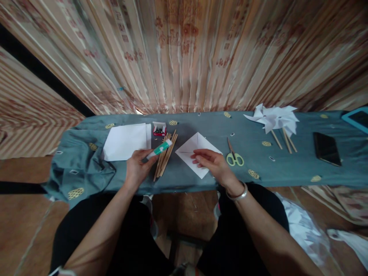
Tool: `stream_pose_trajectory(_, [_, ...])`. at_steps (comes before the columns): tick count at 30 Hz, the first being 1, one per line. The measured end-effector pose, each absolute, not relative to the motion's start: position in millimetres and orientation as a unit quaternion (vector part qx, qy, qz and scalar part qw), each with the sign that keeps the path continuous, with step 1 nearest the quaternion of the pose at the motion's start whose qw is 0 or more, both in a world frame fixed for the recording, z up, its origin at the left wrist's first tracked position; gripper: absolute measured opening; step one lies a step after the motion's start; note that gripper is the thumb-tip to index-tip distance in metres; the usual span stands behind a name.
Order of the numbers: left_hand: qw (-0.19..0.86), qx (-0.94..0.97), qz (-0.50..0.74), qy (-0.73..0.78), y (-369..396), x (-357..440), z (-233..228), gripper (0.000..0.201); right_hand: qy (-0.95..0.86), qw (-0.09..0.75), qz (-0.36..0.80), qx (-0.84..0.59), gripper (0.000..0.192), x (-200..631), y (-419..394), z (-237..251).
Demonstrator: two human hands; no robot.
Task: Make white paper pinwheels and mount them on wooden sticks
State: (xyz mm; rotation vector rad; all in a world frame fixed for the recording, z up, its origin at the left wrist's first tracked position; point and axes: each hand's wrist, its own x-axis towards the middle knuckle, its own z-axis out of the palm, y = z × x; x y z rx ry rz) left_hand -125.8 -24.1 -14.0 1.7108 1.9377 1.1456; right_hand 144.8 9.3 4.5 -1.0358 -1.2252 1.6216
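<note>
My left hand (138, 166) grips a green-and-white glue stick (160, 149), holding it just above a bundle of thin wooden sticks (165, 154) on the blue-grey cloth. My right hand (212, 163) rests its fingers on a folded white paper square (193, 148) lying as a diamond in front of me. A silver bangle sits on that wrist. Yellow-handled scissors (234, 156) lie just right of the right hand.
A stack of white paper (125, 141) lies at the left, a small red box (159, 129) behind the sticks. Finished white paper pinwheels (275, 118) on sticks lie far right, then a black phone (326, 148) and a teal tablet (357, 118). Striped curtain behind the narrow table (287, 170).
</note>
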Motion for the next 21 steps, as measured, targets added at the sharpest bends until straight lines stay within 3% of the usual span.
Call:
stream_pose_trajectory(3, [0.094,0.633,0.349,0.684,-22.2,-142.6,-24.2,0.026,-0.584,0.440,0.477,-0.488,0.018,175.5,15.2,3.1])
stream_pose_trajectory(7, [0.053,0.663,0.298,0.685,-24.1,-150.1,-32.6,0.028,-0.740,0.350,0.286,-0.498,0.022,199.2,9.6,-1.4])
stream_pose_trajectory(12, [-0.041,0.711,0.307,0.631,-30.3,-132.0,-19.0,0.048,-0.822,0.275,0.223,-0.445,0.033,200.9,-2.5,-15.1])
stream_pose_trajectory(14, [-0.047,0.775,0.303,0.552,-32.3,-110.2,-15.0,0.044,-0.831,0.266,0.207,-0.442,0.035,201.0,-4.5,-20.3])
stream_pose_trajectory(16, [-0.026,0.829,0.296,0.474,-32.7,-83.7,-16.4,0.035,-0.837,0.262,0.197,-0.437,0.037,202.0,-4.9,-23.1])
stream_pose_trajectory(21, [0.082,0.864,0.235,0.437,-21.5,-37.1,-30.9,0.035,-0.837,0.253,0.203,-0.441,0.040,204.0,-3.2,-22.7])
